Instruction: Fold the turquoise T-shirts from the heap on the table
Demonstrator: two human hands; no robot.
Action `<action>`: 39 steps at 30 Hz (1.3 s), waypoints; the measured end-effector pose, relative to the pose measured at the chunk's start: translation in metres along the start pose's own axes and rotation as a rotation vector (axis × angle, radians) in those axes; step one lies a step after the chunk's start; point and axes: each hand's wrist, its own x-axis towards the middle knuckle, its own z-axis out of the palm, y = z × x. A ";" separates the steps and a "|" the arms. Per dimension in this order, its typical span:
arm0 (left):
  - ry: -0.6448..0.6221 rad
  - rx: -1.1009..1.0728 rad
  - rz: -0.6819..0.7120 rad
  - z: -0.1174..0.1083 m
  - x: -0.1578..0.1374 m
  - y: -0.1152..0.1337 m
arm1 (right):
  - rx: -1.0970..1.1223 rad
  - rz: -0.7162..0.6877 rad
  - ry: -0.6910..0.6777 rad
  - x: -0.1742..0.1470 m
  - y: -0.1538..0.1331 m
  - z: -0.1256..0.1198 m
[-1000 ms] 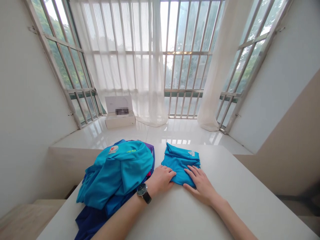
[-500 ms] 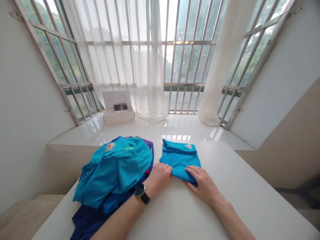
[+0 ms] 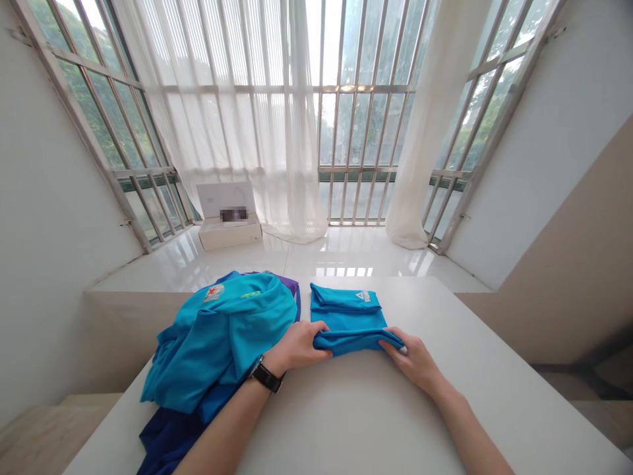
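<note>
Head view: left hand [image 3: 297, 344] and right hand [image 3: 413, 356] pinch near corners of folded shirt [image 3: 349, 318]; long axis left-right.

Clothes pile [image 3: 222, 343] left of folded shirt [image 3: 349, 316]

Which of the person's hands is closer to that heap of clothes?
Left. The left hand grips the folded shirt right beside the heap, its wrist against it. The right hand holds the shirt's far corner, well clear of the heap.
</note>
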 end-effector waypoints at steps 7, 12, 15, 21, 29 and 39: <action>0.075 -0.234 -0.095 0.008 0.007 -0.009 | -0.015 0.080 0.148 0.003 0.003 -0.001; 0.179 -0.202 -0.193 0.020 0.010 -0.014 | -0.091 0.158 0.214 0.005 0.012 0.003; 0.165 -0.239 -0.176 0.022 0.010 -0.014 | -0.111 0.174 0.207 0.005 0.016 0.004; 0.120 -0.240 -0.144 0.022 0.008 -0.016 | -0.129 0.184 0.190 0.006 0.014 0.004; 0.163 -0.114 -0.153 0.026 0.010 -0.015 | -0.209 0.266 0.224 0.006 0.015 0.003; 0.274 0.230 -0.079 0.026 0.007 -0.003 | -0.242 0.015 0.290 0.007 0.025 0.009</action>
